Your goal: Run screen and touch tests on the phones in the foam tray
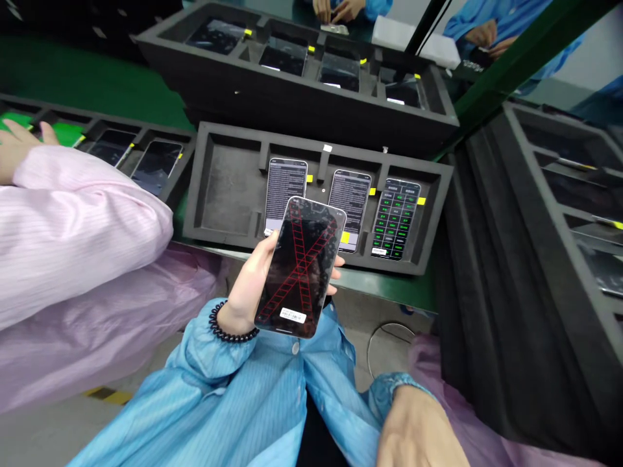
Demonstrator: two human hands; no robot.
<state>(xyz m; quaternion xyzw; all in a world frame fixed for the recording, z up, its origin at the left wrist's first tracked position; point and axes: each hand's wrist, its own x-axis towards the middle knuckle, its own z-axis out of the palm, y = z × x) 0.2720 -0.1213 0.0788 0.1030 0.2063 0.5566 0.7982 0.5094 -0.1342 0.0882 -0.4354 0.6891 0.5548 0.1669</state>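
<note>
My left hand is wrapped around a smartphone, its thumb along the left edge and fingertips showing past the right edge. On the dark screen are red ladder-like lines crossing in an X, and a white label is stuck near the bottom. The phone is tilted above a black foam tray, partly covering two phones lying there with lines of text on their screens. A third phone in the tray shows a grid with green text. Low in the view, my right hand hangs away from the tray; its fingers are out of frame.
Behind stands a stack of trays with several dark phones. Another tray lies left, near a co-worker's hand and pink sleeve. Tall stacked trays rise at the right. Beyond, other people's hands are at work.
</note>
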